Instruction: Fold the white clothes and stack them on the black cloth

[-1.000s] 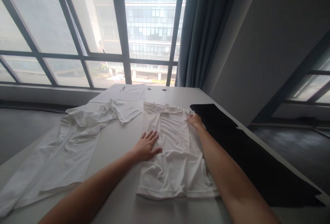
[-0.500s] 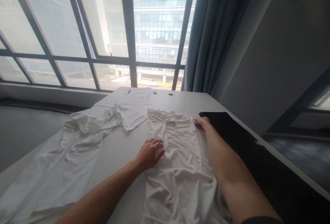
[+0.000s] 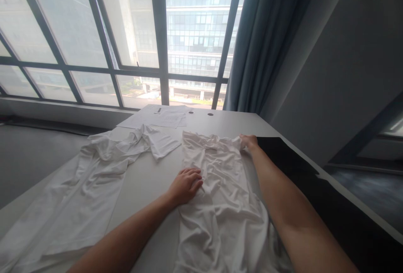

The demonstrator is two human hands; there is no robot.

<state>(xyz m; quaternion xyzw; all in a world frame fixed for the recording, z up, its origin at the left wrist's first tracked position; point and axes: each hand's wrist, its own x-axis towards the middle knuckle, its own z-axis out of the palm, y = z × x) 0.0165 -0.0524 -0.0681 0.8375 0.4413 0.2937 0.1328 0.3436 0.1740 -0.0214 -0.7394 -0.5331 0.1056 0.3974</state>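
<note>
A wrinkled white shirt (image 3: 220, 197), narrow and long as it lies, stretches over the white table in front of me. My left hand (image 3: 186, 185) rests on its left edge about halfway up, fingers lying on the cloth and slightly bent. At the far right corner, my right hand (image 3: 248, 141) pinches the shirt's edge between thumb and fingers; the fingertips are partly hidden. The sleeves cannot be made out clearly among the creases. Left of it lies a second white shirt (image 3: 103, 180), loosely spread with one short sleeve pointing right.
Sheets of paper (image 3: 157, 116) lie at the table's far end, beside two round cable holes. A black sheet-like item (image 3: 302, 180) runs along the table's (image 3: 233, 123) right side. Beyond are tall windows and a grey-blue curtain (image 3: 252, 46).
My right hand has shifted slightly up and to the right, pulling the shirt's far right corner with it. My left hand stays on the left edge. The view has moved slightly.
</note>
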